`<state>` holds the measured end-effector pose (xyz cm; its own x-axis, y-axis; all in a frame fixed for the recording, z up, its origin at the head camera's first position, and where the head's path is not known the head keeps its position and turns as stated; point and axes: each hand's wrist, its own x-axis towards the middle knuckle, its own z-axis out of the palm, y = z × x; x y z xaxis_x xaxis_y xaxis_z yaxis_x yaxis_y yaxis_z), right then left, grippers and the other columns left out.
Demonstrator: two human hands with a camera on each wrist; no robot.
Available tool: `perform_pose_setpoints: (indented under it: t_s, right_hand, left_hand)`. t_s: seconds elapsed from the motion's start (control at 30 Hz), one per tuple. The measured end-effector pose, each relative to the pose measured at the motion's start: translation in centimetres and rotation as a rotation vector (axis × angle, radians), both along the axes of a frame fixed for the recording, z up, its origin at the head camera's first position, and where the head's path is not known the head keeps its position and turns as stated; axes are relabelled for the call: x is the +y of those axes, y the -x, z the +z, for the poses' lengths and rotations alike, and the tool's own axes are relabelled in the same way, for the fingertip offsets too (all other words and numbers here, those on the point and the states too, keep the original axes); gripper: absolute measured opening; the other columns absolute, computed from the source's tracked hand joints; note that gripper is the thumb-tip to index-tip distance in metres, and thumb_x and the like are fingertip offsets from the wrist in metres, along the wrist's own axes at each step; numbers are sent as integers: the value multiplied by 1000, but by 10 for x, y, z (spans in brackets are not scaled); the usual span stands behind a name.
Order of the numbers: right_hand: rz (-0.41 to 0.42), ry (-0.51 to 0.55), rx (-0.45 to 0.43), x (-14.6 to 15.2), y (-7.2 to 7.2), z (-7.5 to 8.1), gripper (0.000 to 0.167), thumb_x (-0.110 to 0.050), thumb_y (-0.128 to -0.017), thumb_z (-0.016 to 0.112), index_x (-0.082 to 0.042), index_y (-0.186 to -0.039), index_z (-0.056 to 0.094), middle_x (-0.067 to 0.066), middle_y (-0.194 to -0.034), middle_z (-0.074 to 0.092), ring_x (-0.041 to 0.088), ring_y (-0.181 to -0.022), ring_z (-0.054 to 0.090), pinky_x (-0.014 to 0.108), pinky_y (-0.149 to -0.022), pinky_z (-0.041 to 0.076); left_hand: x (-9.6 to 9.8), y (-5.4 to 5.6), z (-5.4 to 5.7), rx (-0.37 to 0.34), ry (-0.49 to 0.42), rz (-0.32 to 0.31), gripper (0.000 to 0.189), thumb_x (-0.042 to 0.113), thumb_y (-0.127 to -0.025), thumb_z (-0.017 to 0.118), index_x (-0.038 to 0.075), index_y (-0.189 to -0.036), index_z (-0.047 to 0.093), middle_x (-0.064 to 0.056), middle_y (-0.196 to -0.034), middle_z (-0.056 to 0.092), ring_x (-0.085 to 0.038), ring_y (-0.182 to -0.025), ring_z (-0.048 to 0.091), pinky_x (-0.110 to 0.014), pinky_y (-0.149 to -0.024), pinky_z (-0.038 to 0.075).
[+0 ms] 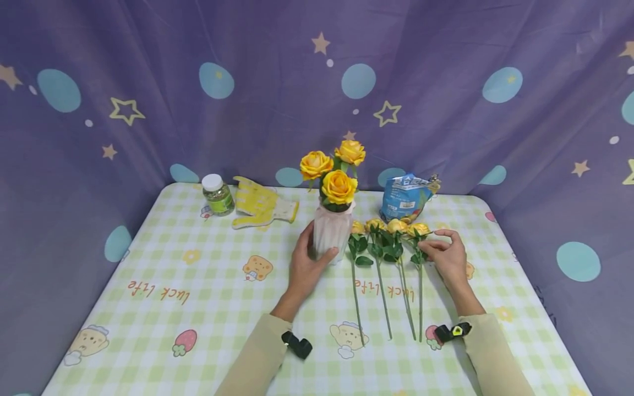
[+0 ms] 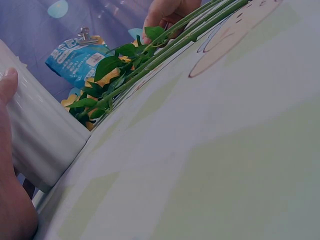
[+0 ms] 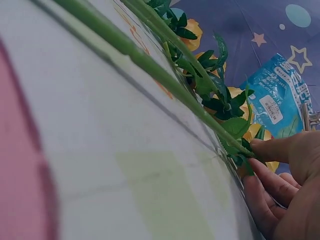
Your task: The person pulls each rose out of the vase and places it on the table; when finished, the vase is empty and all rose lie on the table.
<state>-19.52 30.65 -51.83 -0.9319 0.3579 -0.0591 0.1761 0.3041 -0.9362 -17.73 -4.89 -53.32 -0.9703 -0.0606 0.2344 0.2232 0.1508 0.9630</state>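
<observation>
A white ribbed vase (image 1: pixel 331 235) stands upright on the table with three yellow roses (image 1: pixel 339 187) in it. My left hand (image 1: pixel 306 264) grips the vase from its left side, the thumb across the front; its other fingers are mostly hidden behind. To the right of the vase several long-stemmed yellow roses lie side by side, flowers toward the back. At the rightmost rose (image 1: pixel 420 264), my right hand (image 1: pixel 448 257) pinches the stem just below the flower. The right wrist view shows thumb and fingers meeting at that green stem (image 3: pixel 200 112) among the leaves.
Behind the lying roses stands a blue snack bag (image 1: pixel 402 198) with a metal clip (image 1: pixel 435 182). At the back left are a white-lidded jar (image 1: pixel 218 196) and a yellow and white glove (image 1: pixel 262 203). A green-checked cloth (image 1: pixel 208 324) covers the table, and a purple curtain hangs around it.
</observation>
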Motion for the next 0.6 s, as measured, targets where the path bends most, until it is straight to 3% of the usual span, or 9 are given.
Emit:
perform_pose_setpoints:
  t_s: [0.2,0.43,0.5,0.6]
  right_hand:
    - [22,-79,-1,3,-2,5,56,-16,-98,87,-6,-141,52,-13,-88,81,1,-72,70,22,-64,54]
    - [-44,-46,-18,10,-3,14,58,-19,-97,89,-9,-143,54,-25,-80,76,5,-71,73,21,-65,55]
    - [-66,-26,-3,11,-3,18,56,-18,-96,89,-10,-141,56,-25,-78,75,5,-71,73,21,-64,53]
    - [-100,-3,20,12,-4,25,52,-18,-96,90,-14,-137,58,-24,-77,75,7,-61,66,23,-52,47]
  left_hand:
    - [0,1,-2,7,-19,-3,85,14,-95,90,12,-168,47,-14,-164,56,-34,-147,55,-58,-123,40]
    - [2,1,-2,7,-10,-1,85,16,-96,90,12,-168,46,-14,-165,55,-34,-148,54,-58,-124,39]
    - [1,1,-1,10,-11,-1,85,16,-96,90,11,-168,46,-14,-164,55,-33,-148,55,-58,-124,40]
    - [1,0,0,11,-9,-3,85,17,-96,90,11,-168,46,-14,-164,55,-33,-148,55,-57,-124,40]
